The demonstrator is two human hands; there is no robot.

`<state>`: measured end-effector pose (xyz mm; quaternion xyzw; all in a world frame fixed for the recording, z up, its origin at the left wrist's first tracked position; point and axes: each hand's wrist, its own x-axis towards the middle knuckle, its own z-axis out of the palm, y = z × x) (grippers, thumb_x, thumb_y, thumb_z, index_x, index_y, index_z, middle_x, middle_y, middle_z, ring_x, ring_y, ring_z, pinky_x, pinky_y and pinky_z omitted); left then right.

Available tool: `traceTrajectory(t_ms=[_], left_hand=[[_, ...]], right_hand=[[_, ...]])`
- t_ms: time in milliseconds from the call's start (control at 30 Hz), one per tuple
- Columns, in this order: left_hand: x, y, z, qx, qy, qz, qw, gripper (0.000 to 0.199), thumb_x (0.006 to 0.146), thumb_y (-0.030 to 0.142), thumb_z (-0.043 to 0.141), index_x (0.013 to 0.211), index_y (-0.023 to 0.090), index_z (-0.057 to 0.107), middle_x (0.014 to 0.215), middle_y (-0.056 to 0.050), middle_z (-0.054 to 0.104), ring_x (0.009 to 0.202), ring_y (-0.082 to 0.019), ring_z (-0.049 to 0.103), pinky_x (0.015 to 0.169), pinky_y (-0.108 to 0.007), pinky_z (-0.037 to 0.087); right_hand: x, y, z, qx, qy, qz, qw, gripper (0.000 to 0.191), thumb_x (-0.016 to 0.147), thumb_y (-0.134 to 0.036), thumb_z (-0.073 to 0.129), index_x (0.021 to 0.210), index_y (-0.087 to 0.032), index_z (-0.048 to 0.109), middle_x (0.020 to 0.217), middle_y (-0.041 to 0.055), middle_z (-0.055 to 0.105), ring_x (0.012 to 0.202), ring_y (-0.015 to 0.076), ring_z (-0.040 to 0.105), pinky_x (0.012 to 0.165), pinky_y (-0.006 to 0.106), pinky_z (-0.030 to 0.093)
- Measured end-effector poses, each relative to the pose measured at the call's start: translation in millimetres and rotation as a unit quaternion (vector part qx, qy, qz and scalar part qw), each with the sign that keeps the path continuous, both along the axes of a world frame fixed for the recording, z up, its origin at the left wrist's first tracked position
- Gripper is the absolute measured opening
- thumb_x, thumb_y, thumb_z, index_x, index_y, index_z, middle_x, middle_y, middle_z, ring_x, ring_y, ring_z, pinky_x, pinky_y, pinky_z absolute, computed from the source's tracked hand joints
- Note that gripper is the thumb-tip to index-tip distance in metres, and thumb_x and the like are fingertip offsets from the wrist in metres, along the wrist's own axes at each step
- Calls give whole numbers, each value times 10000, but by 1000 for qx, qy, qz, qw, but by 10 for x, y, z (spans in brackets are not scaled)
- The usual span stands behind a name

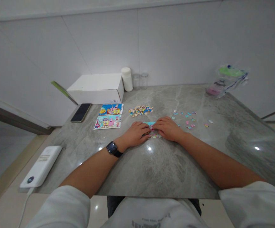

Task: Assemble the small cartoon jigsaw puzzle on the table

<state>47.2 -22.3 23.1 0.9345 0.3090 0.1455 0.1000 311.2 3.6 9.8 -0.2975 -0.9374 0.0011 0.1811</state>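
Both hands rest over a small, partly assembled jigsaw puzzle on the grey stone table. My left hand, with a black watch at the wrist, covers the puzzle's left part, its fingers bent inward. From the right, my right hand covers the other side, fingertips close to the left ones. Whether either hand grips a piece is too small to tell. Behind my left hand is a heap of loose pieces. More scattered pieces lie right of my right hand. Two cartoon picture cards lie to the left.
A white box, a white bottle and two glass jars stand along the wall. A phone lies at the left, with a white power bank nearer me. A plastic bag sits at the back right.
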Motion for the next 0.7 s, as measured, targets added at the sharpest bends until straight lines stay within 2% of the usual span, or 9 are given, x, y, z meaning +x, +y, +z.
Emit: traceTrajectory(t_ms=[433,567,700], left_hand=[[4,4,58,-9,-13,7,1000,249,1063,358,526,1168,246,722,1242,-69,749,1158,-243,638,1088,-456,412],[-2,8,53,-10,-15,6,1000,262,1069,362,521,1186,246,725,1259,-68,752,1164,-241,642,1080,-451,415],[-8,15,43,-9,-19,5,1000,273,1076,373,517,1185,238,727,1259,-66,757,1164,-236,649,1080,-446,415]], right_hand=[[6,20,-48,0,28,-2,1000,311,887,-89,614,1104,-238,781,1125,79,789,1067,259,645,974,428,411],[29,32,-61,-2,40,-17,999,353,878,-81,600,1155,-225,766,1119,81,784,1056,256,644,959,418,412],[46,34,-43,-5,48,-40,998,330,882,-81,588,1118,-223,769,1108,79,787,1048,258,648,953,418,412]])
